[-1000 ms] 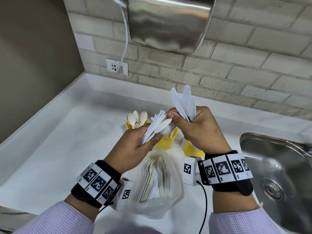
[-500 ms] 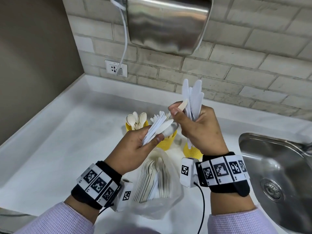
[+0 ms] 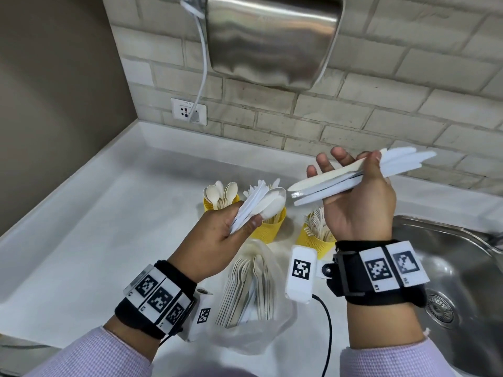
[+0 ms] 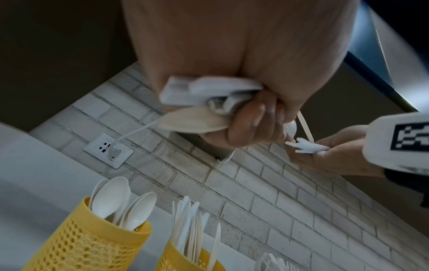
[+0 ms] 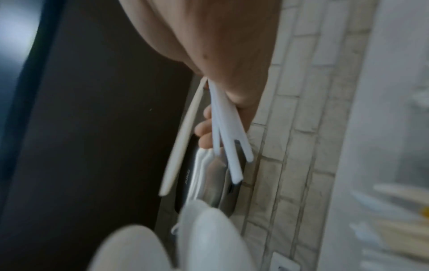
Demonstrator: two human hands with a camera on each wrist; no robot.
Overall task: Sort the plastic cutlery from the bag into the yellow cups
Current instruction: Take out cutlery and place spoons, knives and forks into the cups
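The left hand (image 3: 215, 235) is curled round a small bunch of cutlery (image 3: 258, 205), thumb pressed on top, with a spoon bowl sticking out past white handles toward the cups. The right hand (image 3: 359, 202) is turned palm up and holds a bundle of knives (image 3: 353, 178) lying nearly level across the palm, the thumb clamped over them while the other fingers (image 3: 324, 161) stand straighter behind. Both hands are raised above the white counter (image 3: 95, 240), close together but not touching. Below them stand three yellow cups: the left cup (image 3: 209, 206) holds spoons, the middle cup (image 3: 268, 229) holds knives and is partly hidden by the left hand's bunch, and the right cup (image 3: 309, 240) holds forks and is partly covered by the right wrist. The clear plastic bag (image 3: 253, 330) lies on the counter just in front of the cups, between the two wrists, with more cutlery inside. A steel sink (image 3: 462, 268) sits to the right, a metal hand dryer (image 3: 272, 39) hangs on the brick wall, and its cord runs down to a wall socket (image 3: 187, 111).
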